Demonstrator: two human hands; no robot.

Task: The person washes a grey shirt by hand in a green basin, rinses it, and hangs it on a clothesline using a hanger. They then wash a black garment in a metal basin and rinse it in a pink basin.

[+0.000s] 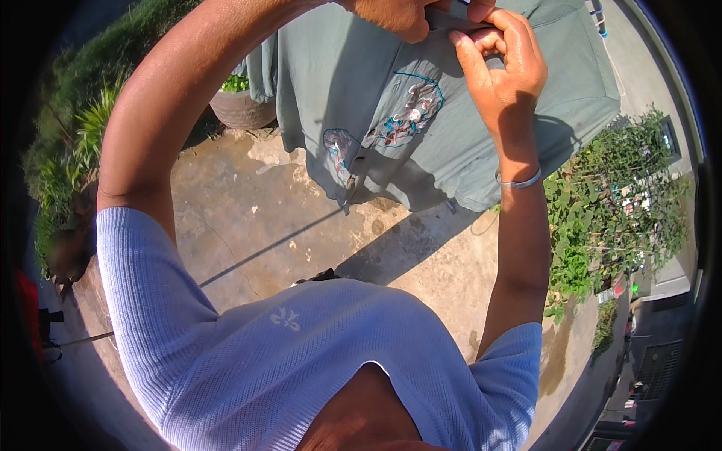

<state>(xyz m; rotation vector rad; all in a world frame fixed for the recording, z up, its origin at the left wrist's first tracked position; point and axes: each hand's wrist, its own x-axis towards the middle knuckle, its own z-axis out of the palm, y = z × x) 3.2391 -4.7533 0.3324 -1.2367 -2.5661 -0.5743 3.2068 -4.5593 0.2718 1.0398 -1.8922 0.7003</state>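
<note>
A grey-green cloth garment [466, 135] hangs in front of me, with blue, white and reddish embroidered patches near its lower part. At the top of the view my right hand [511, 68] has its thumb and curled fingers closed on the cloth's upper edge. Close beside it, my left hand [395, 13] is bent round with its fingers closed at the same edge; the frame's upper border cuts off part of it. A thin dark and pale strip shows between the hands, too small to name. On my right wrist is a silver bangle [519, 179].
Below the cloth lies a stained concrete floor [248, 203], with shadows across it. A round planter [242, 109] stands behind the cloth at left. Leafy plants [587, 218] grow at right, and grass and bushes [83, 128] line the left. A blue-and-white pole [599, 19] rises at the far right.
</note>
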